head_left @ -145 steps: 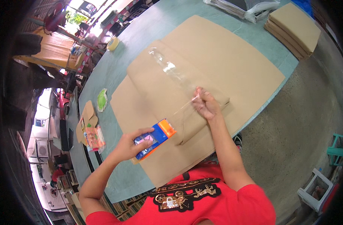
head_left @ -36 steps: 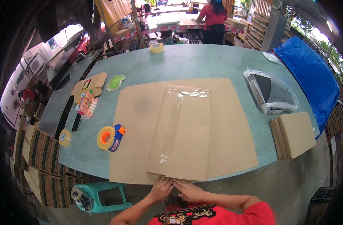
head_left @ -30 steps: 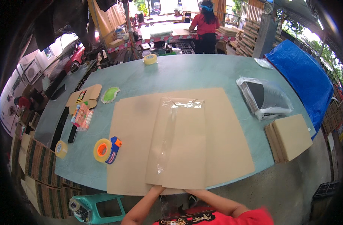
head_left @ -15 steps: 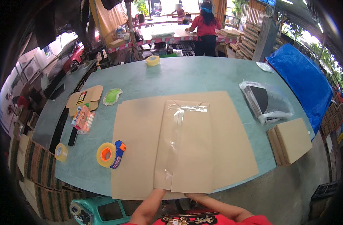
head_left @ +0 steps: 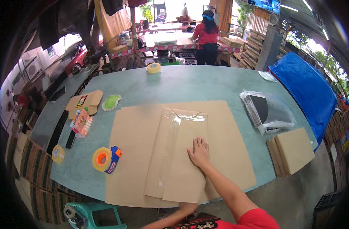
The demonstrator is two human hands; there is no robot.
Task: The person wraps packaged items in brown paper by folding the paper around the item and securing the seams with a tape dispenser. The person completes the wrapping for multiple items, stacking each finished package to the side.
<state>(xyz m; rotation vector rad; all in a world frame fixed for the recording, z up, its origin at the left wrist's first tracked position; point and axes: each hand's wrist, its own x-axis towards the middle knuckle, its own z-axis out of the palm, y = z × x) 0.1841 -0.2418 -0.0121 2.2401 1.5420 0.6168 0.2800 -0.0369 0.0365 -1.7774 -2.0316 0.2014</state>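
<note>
Since half a second ago the right hand point(head_left: 199, 153) has come forward from the near table edge and now lies flat, fingers spread and gripping nothing, on the folded cardboard piece point(head_left: 182, 160). That piece sits on top of a wider cardboard sheet point(head_left: 132, 152) spread over the green table point(head_left: 182, 86), and a strip of clear tape point(head_left: 184, 118) runs along it just beyond the fingertips. The left hand point(head_left: 187, 209) is down at the near edge of the sheet, blurred, so I cannot tell whether its grip is open or closed; it seems to touch the cardboard's edge. Well to the left of both hands lies an orange tape dispenser point(head_left: 105, 159). Off to the right of the right hand are a cardboard stack point(head_left: 294, 150) and a plastic-wrapped bundle point(head_left: 267, 111).
</note>
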